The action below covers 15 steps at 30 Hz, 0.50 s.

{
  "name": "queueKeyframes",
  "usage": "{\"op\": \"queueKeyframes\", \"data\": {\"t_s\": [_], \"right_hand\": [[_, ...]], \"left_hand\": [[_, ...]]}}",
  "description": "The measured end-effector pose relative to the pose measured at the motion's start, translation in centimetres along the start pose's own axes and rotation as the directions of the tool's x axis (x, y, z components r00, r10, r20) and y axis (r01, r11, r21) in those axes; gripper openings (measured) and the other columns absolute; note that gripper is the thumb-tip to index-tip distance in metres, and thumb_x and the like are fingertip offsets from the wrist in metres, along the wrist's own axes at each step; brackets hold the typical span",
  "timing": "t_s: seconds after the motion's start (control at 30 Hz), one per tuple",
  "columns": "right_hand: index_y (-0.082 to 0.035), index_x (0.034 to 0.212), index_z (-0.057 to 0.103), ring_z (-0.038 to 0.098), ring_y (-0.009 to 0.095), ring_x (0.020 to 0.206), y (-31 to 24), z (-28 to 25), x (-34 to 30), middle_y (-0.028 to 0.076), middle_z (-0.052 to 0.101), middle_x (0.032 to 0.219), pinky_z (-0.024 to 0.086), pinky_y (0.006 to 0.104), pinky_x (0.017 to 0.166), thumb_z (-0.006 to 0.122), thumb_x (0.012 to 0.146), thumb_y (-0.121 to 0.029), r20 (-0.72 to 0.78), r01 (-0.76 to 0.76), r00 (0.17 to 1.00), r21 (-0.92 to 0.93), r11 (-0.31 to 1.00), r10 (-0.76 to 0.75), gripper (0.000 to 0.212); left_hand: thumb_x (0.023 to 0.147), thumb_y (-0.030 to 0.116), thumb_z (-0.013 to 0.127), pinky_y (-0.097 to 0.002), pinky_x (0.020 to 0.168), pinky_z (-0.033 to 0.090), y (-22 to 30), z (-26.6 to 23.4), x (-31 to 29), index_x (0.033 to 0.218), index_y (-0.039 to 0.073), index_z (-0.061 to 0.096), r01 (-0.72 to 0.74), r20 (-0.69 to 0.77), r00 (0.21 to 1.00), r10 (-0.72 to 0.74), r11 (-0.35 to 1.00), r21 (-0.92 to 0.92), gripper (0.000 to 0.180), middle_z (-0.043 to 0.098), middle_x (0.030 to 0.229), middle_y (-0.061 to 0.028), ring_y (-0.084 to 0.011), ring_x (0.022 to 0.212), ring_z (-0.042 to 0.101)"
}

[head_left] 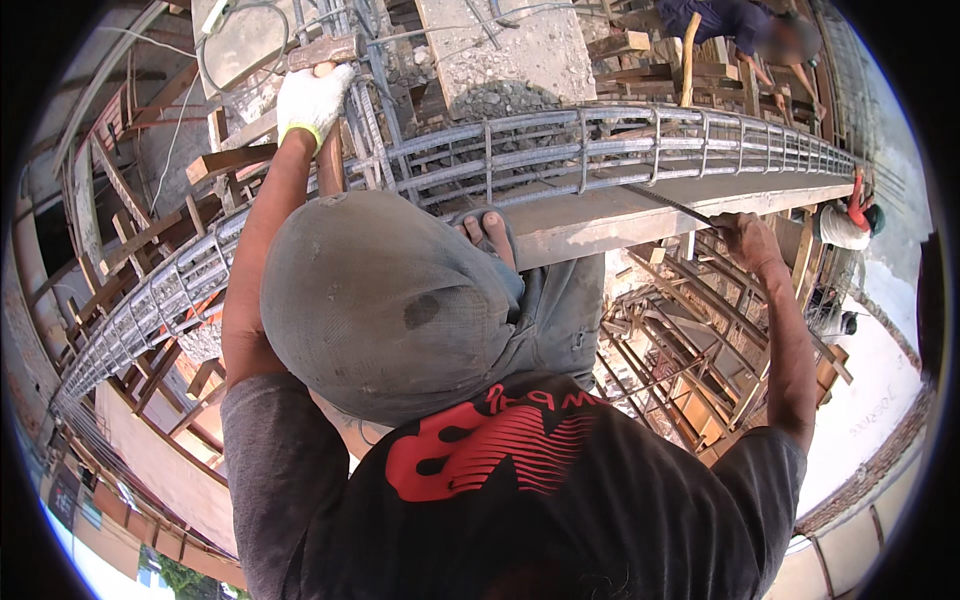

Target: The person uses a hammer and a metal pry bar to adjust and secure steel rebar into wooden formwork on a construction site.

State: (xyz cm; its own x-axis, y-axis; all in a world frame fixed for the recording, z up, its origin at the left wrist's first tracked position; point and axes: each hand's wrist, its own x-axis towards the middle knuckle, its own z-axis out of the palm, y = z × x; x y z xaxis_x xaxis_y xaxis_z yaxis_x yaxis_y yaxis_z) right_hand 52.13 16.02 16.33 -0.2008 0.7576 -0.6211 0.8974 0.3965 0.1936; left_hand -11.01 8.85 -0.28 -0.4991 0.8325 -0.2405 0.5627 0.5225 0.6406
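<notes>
My left hand [315, 100], in a white knit glove, is closed around a hammer [326, 52] just below its blocky, worn head. The wooden handle runs down beside my wrist. Steel bars of a rebar cage [590, 150] stand close to that hand. My bare right hand [748, 243] is closed on the end of a dark thin metal rod [672, 205]. From there the rod slants up to the left across a long formwork board [600, 225] toward the cage. My knee, in grey trousers [390, 300], is bent up, and my sandalled foot [490, 237] rests by the board.
Below the board on the right, a deep opening holds many timber props [690, 340]. A rubble-strewn slab [510, 60] lies beyond the cage. One co-worker [715, 25] bends at the upper right; another in white and red [848, 225] is at the far right. Loose timbers [230, 162] lie left.
</notes>
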Motion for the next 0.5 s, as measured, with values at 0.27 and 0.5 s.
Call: {"op": "queueKeyframes", "data": {"t_s": [0.27,0.5], "right_hand": [[-0.011,0.106,0.068,0.066,0.034,0.1,-10.9,0.6,2.3,0.019,0.067,0.106,0.052,0.0437,0.09,0.054,0.091,-0.02,0.098,-0.011,0.995,-0.142,0.99,0.025,0.022],[-0.008,0.105,0.07,0.066,0.034,0.103,-12.9,-3.2,-1.1,0.017,0.067,0.109,0.052,0.043,0.09,0.05,0.091,-0.015,0.078,0.01,0.997,-0.196,0.98,0.005,0.025]], "left_hand": [[0.081,0.059,0.057,-0.0432,0.091,0.047,-1.5,0.9,1.7,0.106,0.0,0.071,0.015,0.064,0.998,-0.026,0.986,0.163,0.065,0.069,0.107,-0.024,-0.0381,0.106,0.064],[0.084,0.06,0.055,-0.0423,0.088,0.047,-3.2,-0.4,3.2,0.11,-0.001,0.068,-0.112,0.07,0.993,0.095,0.946,0.305,0.068,0.069,0.105,-0.0256,-0.038,0.103,0.065]]}}
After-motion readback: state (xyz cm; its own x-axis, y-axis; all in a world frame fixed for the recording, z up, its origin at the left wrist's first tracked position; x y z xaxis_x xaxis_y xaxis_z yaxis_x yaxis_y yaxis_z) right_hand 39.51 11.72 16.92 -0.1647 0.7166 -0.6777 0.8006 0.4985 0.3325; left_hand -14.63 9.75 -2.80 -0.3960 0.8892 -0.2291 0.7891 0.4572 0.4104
